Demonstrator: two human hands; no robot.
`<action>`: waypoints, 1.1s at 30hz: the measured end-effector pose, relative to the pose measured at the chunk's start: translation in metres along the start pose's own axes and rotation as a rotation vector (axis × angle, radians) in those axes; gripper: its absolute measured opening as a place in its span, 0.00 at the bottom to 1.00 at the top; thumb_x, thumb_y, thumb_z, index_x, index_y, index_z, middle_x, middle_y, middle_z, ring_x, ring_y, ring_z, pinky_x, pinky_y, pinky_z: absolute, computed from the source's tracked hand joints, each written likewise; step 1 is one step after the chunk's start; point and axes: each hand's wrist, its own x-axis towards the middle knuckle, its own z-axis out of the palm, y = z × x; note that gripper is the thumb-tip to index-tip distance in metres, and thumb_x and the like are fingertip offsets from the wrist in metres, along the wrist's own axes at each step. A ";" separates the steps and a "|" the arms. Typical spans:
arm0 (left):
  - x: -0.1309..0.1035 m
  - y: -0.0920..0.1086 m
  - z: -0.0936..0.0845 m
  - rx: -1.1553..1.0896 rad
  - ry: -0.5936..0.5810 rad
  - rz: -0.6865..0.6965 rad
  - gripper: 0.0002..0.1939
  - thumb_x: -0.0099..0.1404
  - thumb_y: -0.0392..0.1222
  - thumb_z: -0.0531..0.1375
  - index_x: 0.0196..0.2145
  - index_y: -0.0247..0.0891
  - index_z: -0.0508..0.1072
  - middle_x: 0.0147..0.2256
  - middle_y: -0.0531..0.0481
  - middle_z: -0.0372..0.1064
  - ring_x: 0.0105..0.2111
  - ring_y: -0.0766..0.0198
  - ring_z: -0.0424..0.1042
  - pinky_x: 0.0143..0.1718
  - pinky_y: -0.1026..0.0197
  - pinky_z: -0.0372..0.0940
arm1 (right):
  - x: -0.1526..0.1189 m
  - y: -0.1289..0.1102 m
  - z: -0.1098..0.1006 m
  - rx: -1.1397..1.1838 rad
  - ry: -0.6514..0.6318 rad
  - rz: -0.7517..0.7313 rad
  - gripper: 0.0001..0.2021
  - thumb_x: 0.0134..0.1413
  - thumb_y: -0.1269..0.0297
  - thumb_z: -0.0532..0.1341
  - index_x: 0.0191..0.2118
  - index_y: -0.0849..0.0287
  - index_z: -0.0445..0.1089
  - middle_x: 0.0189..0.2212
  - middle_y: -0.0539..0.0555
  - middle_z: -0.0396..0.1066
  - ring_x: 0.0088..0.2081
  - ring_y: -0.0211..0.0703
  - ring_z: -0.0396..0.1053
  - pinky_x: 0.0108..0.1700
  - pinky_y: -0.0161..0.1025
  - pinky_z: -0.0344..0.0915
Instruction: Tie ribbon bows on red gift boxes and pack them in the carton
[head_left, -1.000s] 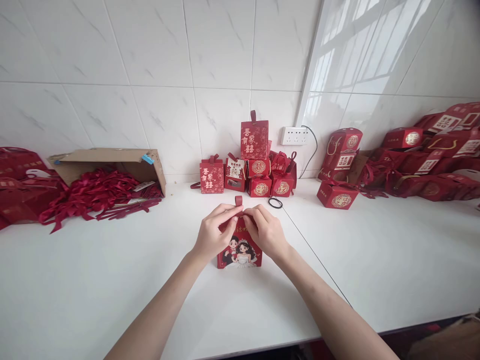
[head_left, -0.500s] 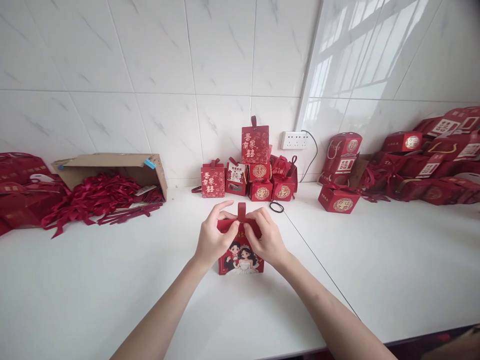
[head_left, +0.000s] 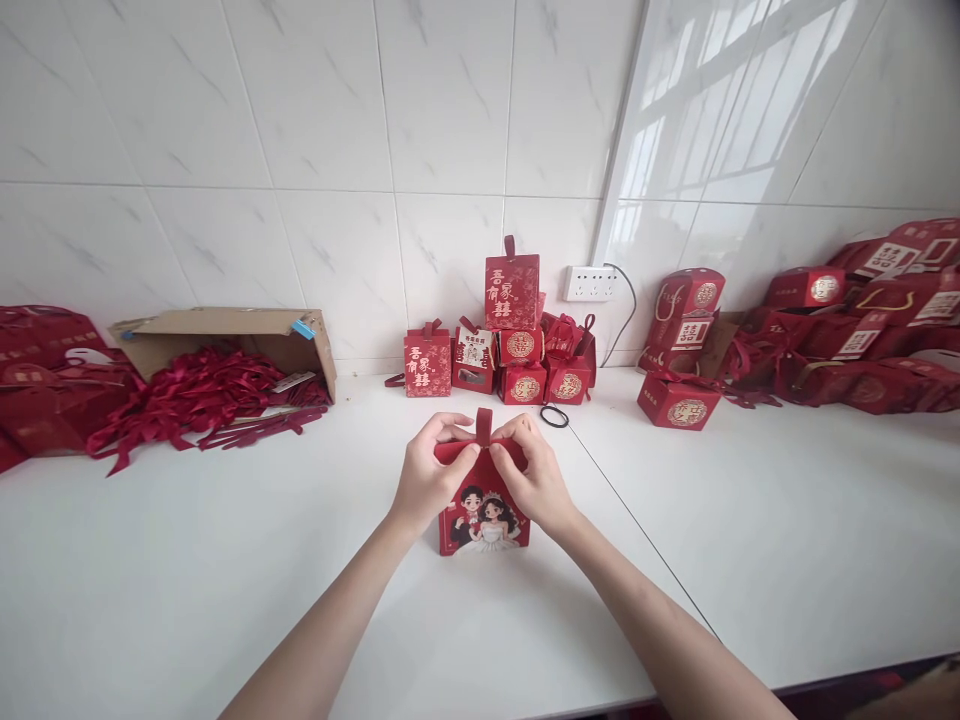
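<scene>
1. Pinching the top edge of a small red gift box [head_left: 484, 515], both hands meet at its upper flaps; box stands upright on the white counter [head_left: 187, 580], centre front, printed couple facing the camera.
2. Left hand [head_left: 429, 478]: thumb and fingers closed on the box's top left flap, fingers curled over the rim.
3. Right hand [head_left: 534, 478]: same pinch on the top right flap, thumb toward the middle.
4. Red ribbon loop [head_left: 484, 426] sticks up from the box top, between the two thumbs.
5. Black hair tie [head_left: 554, 416] lies flat on the counter just behind the right hand, apart from it.
6. Stack of finished red boxes [head_left: 510, 340] against the tiled wall, behind the hands; one taller box sits on top.
7. White wall socket [head_left: 589, 283] right of the stack, with a cable plugged in.
8. Cardboard carton [head_left: 225, 335] on its side at far left, red ribbons [head_left: 195, 395] spilling out onto the counter.
9. Heap of flat and folded red boxes [head_left: 847, 335] along the right wall; one single box [head_left: 679, 400] sits nearer, on the counter.
</scene>
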 end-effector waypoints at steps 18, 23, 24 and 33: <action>-0.004 -0.008 0.003 0.045 -0.017 -0.003 0.08 0.59 0.42 0.57 0.26 0.37 0.69 0.24 0.54 0.68 0.26 0.67 0.67 0.29 0.67 0.62 | 0.002 -0.004 0.001 0.257 -0.016 0.309 0.10 0.53 0.57 0.58 0.28 0.58 0.66 0.26 0.49 0.65 0.28 0.38 0.63 0.31 0.35 0.60; -0.003 -0.009 0.003 -0.006 -0.024 -0.024 0.07 0.58 0.42 0.58 0.26 0.37 0.70 0.25 0.54 0.68 0.27 0.66 0.68 0.30 0.66 0.62 | 0.000 -0.005 -0.002 0.290 -0.057 0.306 0.07 0.54 0.61 0.55 0.30 0.58 0.65 0.27 0.49 0.65 0.29 0.38 0.63 0.32 0.35 0.60; -0.003 -0.010 0.003 -0.029 -0.025 -0.032 0.06 0.58 0.42 0.58 0.27 0.37 0.70 0.25 0.54 0.69 0.27 0.66 0.68 0.30 0.66 0.62 | 0.000 -0.005 -0.003 0.286 -0.070 0.289 0.06 0.53 0.63 0.54 0.31 0.58 0.65 0.28 0.50 0.66 0.29 0.38 0.63 0.32 0.36 0.61; -0.004 -0.010 0.004 0.010 0.000 -0.034 0.07 0.58 0.43 0.58 0.28 0.36 0.70 0.26 0.53 0.70 0.28 0.65 0.69 0.30 0.66 0.63 | -0.001 -0.003 -0.001 0.202 -0.054 0.222 0.04 0.52 0.65 0.54 0.32 0.58 0.64 0.29 0.51 0.65 0.30 0.39 0.63 0.32 0.36 0.61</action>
